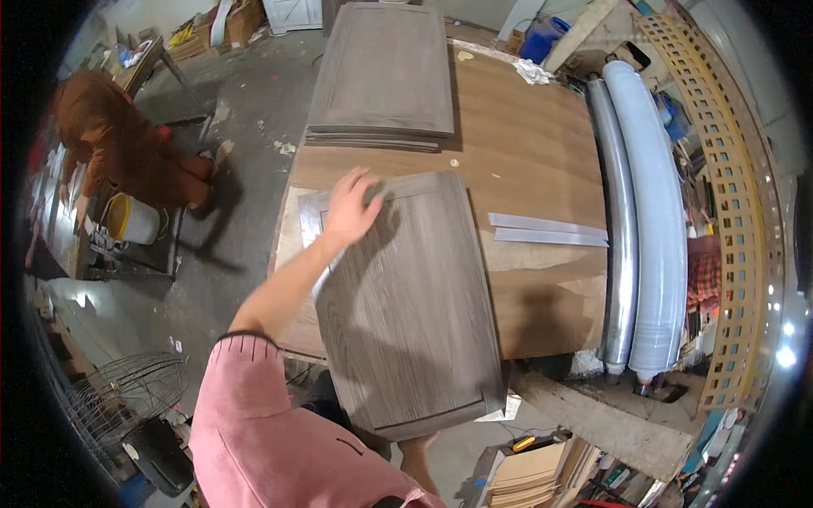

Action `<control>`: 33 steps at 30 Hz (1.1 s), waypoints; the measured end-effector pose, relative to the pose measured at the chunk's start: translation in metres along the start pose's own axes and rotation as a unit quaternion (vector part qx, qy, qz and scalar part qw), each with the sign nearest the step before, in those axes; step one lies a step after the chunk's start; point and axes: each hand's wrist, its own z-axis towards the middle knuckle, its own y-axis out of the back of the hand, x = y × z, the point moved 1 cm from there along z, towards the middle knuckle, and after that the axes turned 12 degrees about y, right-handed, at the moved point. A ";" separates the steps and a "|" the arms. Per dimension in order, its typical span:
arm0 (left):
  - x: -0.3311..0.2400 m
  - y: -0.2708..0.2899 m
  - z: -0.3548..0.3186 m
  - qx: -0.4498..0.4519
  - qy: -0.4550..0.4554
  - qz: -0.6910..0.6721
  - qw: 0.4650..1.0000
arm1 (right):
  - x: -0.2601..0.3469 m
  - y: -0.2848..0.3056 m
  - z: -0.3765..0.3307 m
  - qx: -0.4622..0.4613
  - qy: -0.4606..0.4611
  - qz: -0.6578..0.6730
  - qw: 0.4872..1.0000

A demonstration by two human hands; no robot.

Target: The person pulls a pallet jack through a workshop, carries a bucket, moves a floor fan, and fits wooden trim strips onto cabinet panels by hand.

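Observation:
A grey wood-grain cabinet door (406,296) with a raised frame lies slantwise on the table, its near end sticking out past the table edge toward me. My left hand (351,210) is over its far left corner, fingers stretched and apart; whether they touch the surface I cannot tell. Under the near edge, my right hand (419,444) supports the door from below, with most of its fingers hidden. Beyond lies a stack of similar grey doors (385,72). To the right of the door are two thin white strips (549,229).
A brown board-topped table (533,169) carries the doors. Two long wrapped rolls (648,220) stand along its right side, beside a yellow perforated beam (737,203). At left are a bent-over person (118,140), a white bucket (134,220) and a wire-caged fan (127,389).

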 end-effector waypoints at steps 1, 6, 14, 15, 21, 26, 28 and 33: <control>0.006 0.023 -0.035 -0.033 0.040 0.034 0.998 | -0.002 -0.001 0.002 -0.020 -0.002 0.000 1.000; 0.050 0.049 -0.249 0.025 0.350 -0.140 0.926 | 0.030 0.003 0.038 0.079 0.055 0.005 0.995; 0.044 0.024 -0.280 0.041 0.356 -0.255 0.898 | 0.014 -0.026 0.042 0.071 0.040 -0.040 0.996; 0.056 0.031 -0.268 0.042 0.337 -0.294 0.893 | -0.001 -0.030 0.036 0.065 0.023 -0.048 0.996; 0.110 0.077 -0.222 0.099 0.328 -0.195 0.919 | -0.063 -0.064 -0.021 -0.009 -0.056 -0.072 0.996; 0.096 0.106 -0.298 0.088 0.352 -0.113 0.925 | -0.042 -0.008 0.012 0.091 0.037 0.077 0.992; 0.061 0.129 -0.335 0.072 0.343 -0.145 0.925 | 0.018 -0.016 0.016 -0.057 0.069 -0.047 0.995; 0.042 0.152 -0.401 0.051 0.409 -0.112 0.904 | 0.071 -0.065 0.013 0.150 0.121 -0.465 0.864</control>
